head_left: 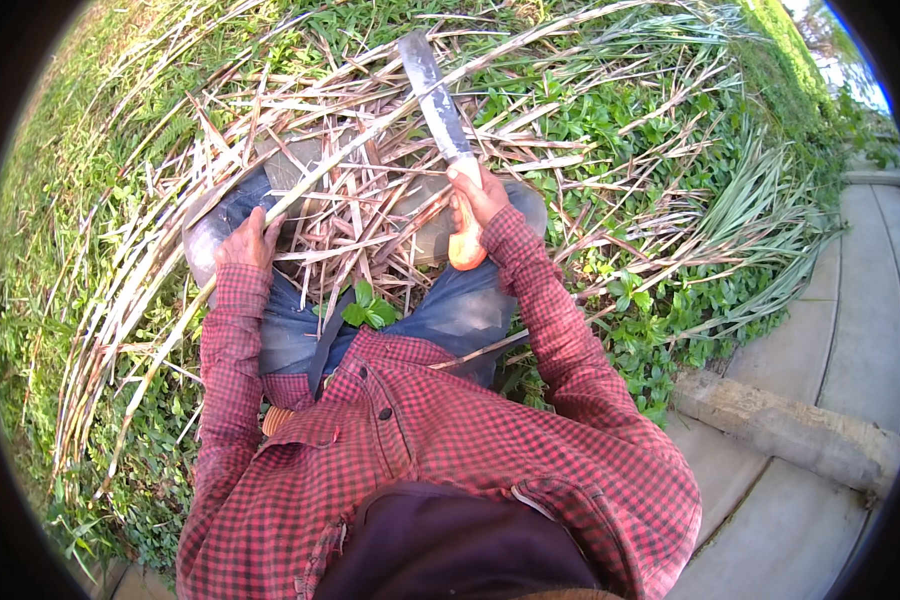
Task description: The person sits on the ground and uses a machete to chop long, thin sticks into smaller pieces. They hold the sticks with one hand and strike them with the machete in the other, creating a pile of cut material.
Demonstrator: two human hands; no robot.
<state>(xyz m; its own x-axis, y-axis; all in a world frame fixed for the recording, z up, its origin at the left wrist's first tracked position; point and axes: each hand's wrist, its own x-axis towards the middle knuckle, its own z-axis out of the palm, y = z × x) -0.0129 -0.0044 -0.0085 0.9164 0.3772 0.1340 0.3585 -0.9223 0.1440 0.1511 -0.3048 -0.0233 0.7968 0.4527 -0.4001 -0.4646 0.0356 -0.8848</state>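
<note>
My left hand (250, 242) is closed around a long pale cane-like stalk (370, 128). The stalk slants from low on the left, past my knee, up to the far right. In my right hand (482, 198) is a machete (433, 95), gripped by its orange handle. Its broad, worn blade points away from me, slightly left, and its middle part lies close to the stalk; whether they touch I cannot tell. Dry brown leaf strips (355, 215) are heaped between my bent legs, beneath both hands.
Several long stalks (110, 350) lie in a bundle along my left side. Long green leaves (760, 240) spread over low plants at the right. Beyond them are grey paving slabs (840, 290), with a thick pale beam (790, 425) lying across them.
</note>
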